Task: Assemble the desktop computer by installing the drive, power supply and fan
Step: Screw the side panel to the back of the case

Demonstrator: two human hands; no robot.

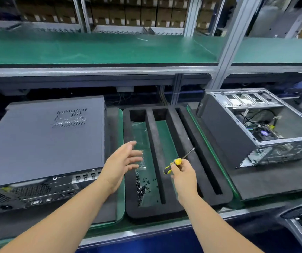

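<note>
We are looking at an open computer case (pixel 267 128) sitting at the right of the bench (pixel 164 223) on a dark foam mat (pixel 278 181), tilted up on its near edge, with its side panel off; cables and a round fan are showing inside, and silver drive bays are lining its far end. A closed computer case (pixel 42 139) is lying flat at the left, its rear ports facing us.

Between the two cases a black foam tray (pixel 175 143) with long slots is resting on the green bench surface. In its left slot a heap of small black screws (pixel 143 189) is lying near our end, with a clear plastic bag (pixel 140 156) just beyond them.

Our right hand (pixel 183 174) is gripping a screwdriver (pixel 178 161) by its yellow and black handle, fingers curled round it, with the metal shaft pointing up and away to the right over the tray. Our left hand (pixel 122 161) is hovering open above the tray's left edge, palm turned toward the right, fingers spread and loosely extended, holding nothing; its fingertips are reaching over the plastic bag.

Behind everything a green-topped shelf (pixel 99 50) is running across the view on a metal frame, and stacked cardboard boxes (pixel 133 15) are showing beyond it.
</note>
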